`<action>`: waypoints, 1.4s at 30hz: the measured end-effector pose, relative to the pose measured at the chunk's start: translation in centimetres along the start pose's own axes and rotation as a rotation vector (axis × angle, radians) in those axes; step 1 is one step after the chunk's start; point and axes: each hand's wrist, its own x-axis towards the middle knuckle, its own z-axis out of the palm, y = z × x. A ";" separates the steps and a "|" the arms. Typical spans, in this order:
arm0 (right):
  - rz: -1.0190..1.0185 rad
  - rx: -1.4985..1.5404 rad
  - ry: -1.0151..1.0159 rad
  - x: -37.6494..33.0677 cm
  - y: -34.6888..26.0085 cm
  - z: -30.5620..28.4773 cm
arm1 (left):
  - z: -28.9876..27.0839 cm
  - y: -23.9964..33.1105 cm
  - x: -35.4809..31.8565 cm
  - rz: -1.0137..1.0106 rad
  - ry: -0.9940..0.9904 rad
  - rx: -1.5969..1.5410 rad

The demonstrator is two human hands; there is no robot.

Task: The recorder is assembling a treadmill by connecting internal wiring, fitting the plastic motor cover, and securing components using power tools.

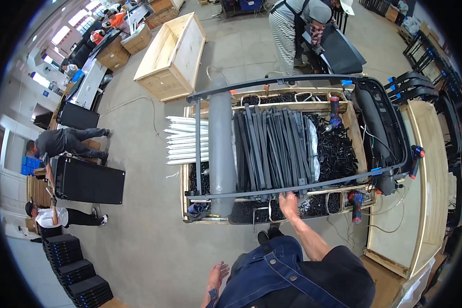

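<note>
A long dark metal frame (241, 194) with rounded right corners lies across a wooden crate. My right hand (289, 206) is at its near rail, fingers curled against the bar; the fingertips are partly hidden. Well away from the crate, low by my body, my left hand (218, 274) hangs with fingers apart and nothing in it. Under the frame lie many dark metal bars (272, 149), a grey roll (222, 149) and white tubes (187, 141). A black moulded panel (377, 123) sits inside the frame's right end.
Power drills rest at the crate's far right (335, 110), near right (355, 205) and by the frame's right end (417, 160). Small black parts (339, 154) fill compartments. Beyond stands an open wooden box (172, 61). Co-workers (295, 36) handle dark panels ahead and left. Cables trail over the floor.
</note>
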 end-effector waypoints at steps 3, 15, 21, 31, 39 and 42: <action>0.032 0.135 0.015 -3.3 1.1 -0.7 | 0.4 0.1 1.1 0.057 -0.030 0.013; 0.083 0.059 -0.141 -22.7 6.5 -17.3 | 19.4 8.7 3.9 0.363 -0.597 0.283; -0.077 -0.359 -0.078 -32.9 6.9 -26.0 | 29.0 13.1 -1.7 0.390 -0.662 0.128; 0.306 0.164 -0.285 -34.4 9.6 -30.1 | 32.3 14.4 -11.1 0.504 -0.764 0.015; 0.301 0.524 -0.499 -27.1 3.9 -37.2 | 40.1 24.4 -20.3 0.864 -0.923 0.197; 0.191 0.672 -0.520 -24.4 2.0 -39.6 | 42.3 27.2 -23.4 0.956 -1.114 0.112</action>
